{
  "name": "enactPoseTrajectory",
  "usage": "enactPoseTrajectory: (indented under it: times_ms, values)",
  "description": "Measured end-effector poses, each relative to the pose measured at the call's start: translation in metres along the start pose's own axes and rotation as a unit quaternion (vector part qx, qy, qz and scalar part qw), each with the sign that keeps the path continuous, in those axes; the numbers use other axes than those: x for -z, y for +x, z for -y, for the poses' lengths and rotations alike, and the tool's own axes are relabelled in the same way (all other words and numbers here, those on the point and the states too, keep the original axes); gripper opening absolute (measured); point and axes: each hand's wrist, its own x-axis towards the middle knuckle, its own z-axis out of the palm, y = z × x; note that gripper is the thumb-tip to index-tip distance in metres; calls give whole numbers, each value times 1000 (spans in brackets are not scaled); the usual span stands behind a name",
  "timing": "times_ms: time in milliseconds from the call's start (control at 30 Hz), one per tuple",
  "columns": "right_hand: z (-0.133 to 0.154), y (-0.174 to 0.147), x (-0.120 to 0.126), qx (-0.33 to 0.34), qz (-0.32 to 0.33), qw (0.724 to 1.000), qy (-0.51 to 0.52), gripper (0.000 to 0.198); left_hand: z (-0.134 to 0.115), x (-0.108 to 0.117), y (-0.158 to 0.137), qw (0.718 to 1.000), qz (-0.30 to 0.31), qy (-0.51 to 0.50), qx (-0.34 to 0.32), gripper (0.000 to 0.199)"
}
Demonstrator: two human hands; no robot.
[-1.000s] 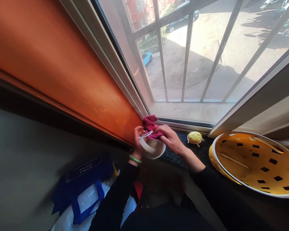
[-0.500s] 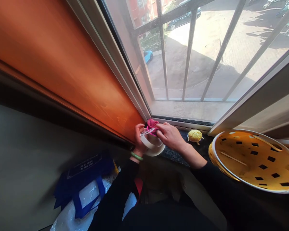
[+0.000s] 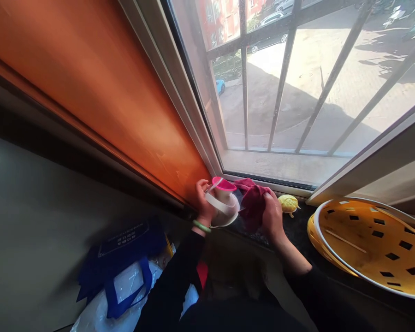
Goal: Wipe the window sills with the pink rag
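Note:
My left hand (image 3: 204, 204), with a green bangle at the wrist, is closed around a white container (image 3: 230, 210). The container has a flared mouth, bright pink inside, and a wide rounded lower part; a thin white strip runs near its rim. In my right hand (image 3: 274, 219) a dark red cloth (image 3: 253, 207) is bunched between the fingers and hangs down beside the container. Both hands are over the dark stone sill at the window corner. Just right of the right hand sits a small yellow turtle-shaped figure (image 3: 288, 203).
A yellow basket (image 3: 376, 244) with square holes and a white rim stands at the right. The barred window (image 3: 280, 101) rises ahead, an orange panel (image 3: 124, 101) lies to the left. Below left are a blue bag (image 3: 124, 246) and clear plastic bags (image 3: 97, 313).
My right hand has drawn the cloth out of the container's mouth and moved right, toward the yellow figure. The pink inside now shows. My left hand keeps hold; the view has shifted slightly.

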Motion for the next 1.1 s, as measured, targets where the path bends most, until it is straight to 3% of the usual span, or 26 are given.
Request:
enactPoseTrajectory:
  times_ms: [100, 233, 333, 467, 600, 733, 967, 1100]
  values:
    - [-5, -6, -10, 5, 25, 1000, 0, 36, 2, -2, 14, 1000, -15, 7, -19, 30]
    - [-16, -10, -45, 46, 88, 995, -28, 30, 3, -5, 21, 999, 9, 11, -36, 31]
    - [-38, 1, -64, 64, 83, 993, -56, 32, 3, -6, 20, 999, 3, 26, -40, 30]
    - [-70, 32, -65, 34, 99, 992, -76, 38, 5, -6, 20, 997, -15, 49, -54, 29]
    - [-83, 53, -58, 42, 102, 986, -124, 35, 10, -5, 21, 994, -16, 68, -79, 24]
    - [-70, 37, -58, 62, 63, 990, -106, 31, 13, -5, 20, 991, -30, 94, -95, 25]
    - [-8, -7, -70, 143, 66, 987, -36, 18, 17, -6, 23, 988, -53, 103, -104, 22]
    - [-22, 4, -65, 146, 90, 985, -36, 19, 18, -7, 24, 983, -64, 118, -128, 20]
